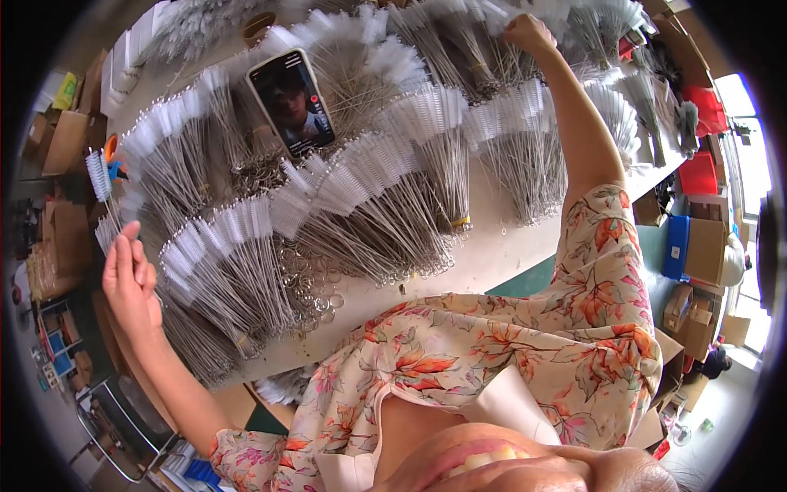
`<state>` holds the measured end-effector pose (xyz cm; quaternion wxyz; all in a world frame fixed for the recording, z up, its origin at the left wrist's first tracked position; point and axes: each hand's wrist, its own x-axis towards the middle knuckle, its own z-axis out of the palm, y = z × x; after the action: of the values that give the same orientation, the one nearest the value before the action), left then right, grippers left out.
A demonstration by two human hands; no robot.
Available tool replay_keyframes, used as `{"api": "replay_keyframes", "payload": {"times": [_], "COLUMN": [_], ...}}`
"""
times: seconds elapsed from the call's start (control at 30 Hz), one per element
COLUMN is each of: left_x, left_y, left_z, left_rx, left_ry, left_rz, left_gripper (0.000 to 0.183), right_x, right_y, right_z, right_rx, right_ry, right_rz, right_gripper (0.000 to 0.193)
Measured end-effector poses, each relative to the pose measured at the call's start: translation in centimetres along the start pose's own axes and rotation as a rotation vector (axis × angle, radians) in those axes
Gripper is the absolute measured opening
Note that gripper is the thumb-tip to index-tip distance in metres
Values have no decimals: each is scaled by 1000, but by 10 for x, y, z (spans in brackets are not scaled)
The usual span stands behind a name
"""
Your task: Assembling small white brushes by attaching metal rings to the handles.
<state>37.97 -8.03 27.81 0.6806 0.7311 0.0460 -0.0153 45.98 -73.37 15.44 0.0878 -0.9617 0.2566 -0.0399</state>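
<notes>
At the table's left edge, my left hand (135, 283) is closed around the thin wire end of a straw brush (98, 175), whose white bristle head points up. Bundles of similar wire brushes (217, 242) lie just to the right of that hand. My right arm stretches far across the table. There my right hand (531, 34), its fingers curled, is at the white bristle heads of the far bundles (471, 41). Whatever it grips is too small to make out.
A phone (293, 102) with a lit screen leans among the brushes. Orange and blue handles (113, 157) stick up at the left. Wire loops (316, 287) lie near the front edge of the table (484, 254). Red bins (701, 172) and cardboard boxes (705, 250) stand at right.
</notes>
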Motion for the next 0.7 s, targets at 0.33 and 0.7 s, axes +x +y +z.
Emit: {"api": "replay_keyframes", "payload": {"times": [0.33, 0.7], "left_x": [-58, -79], "left_y": [-41, -66], "left_z": [6, 166], "left_rx": [-330, -88], "left_ry": [-27, -260], "left_rz": [56, 432], "left_gripper": [26, 24], "right_x": [-14, -305], "right_y": [-22, -240], "right_z": [-64, -58], "right_rx": [274, 1445], "right_ry": [464, -908], "right_rz": [-141, -485], "right_gripper": [34, 21]}}
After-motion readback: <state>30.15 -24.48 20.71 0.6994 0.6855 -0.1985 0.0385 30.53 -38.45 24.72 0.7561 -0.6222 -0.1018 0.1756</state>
